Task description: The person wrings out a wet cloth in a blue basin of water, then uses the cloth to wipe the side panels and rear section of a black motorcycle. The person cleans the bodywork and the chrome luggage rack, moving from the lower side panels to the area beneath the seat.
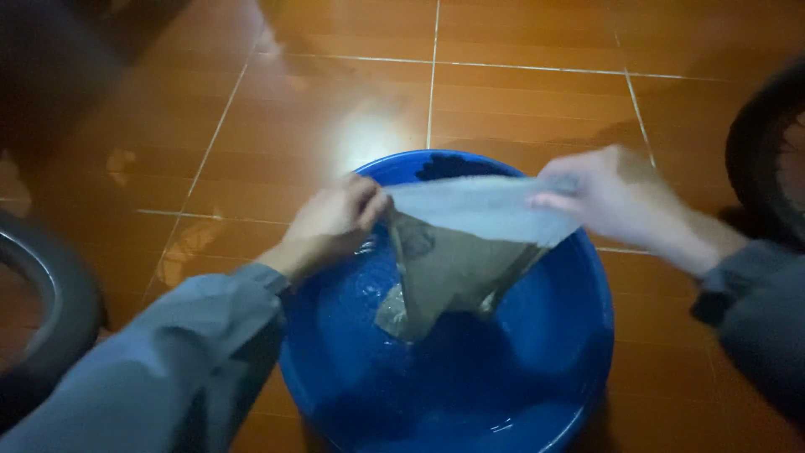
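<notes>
Head view: both hands hold a wet grey cloth point(470, 243) stretched over a blue plastic basin point(579, 335) sitting on the orange tiled floor point(335, 101).

Left hand point(331, 226): fingers clenched on the cloth's left top corner, just above the basin's left rim. Right hand point(604, 197): fingers pinching the right top edge, over the basin's far right rim. Both in grey sleeves.

Cloth: top edge pulled near-taut between the hands, lighter along that strip; the darker lower part sags to a point that hangs inside the basin, close to or touching the water. Can't tell which. Water in the basin looks shallow, with reflections at the near side.

Surroundings: dark tyre point(42, 319) at the left edge, another wheel point(767, 143) at the right edge, both near the basin. Floor has wet-looking glare patches.

Risks, my read:
- Right-hand grip is only a fingertip pinch on wet fabric; more tension and that edge could slip free and drop.
- Right hand is at or past the rim, so drips from that end likely land on tile, not in the basin.
- Wet glossy tile means a slip hazard.
- Low light and motion blur make the hanging end hard to track.
</notes>
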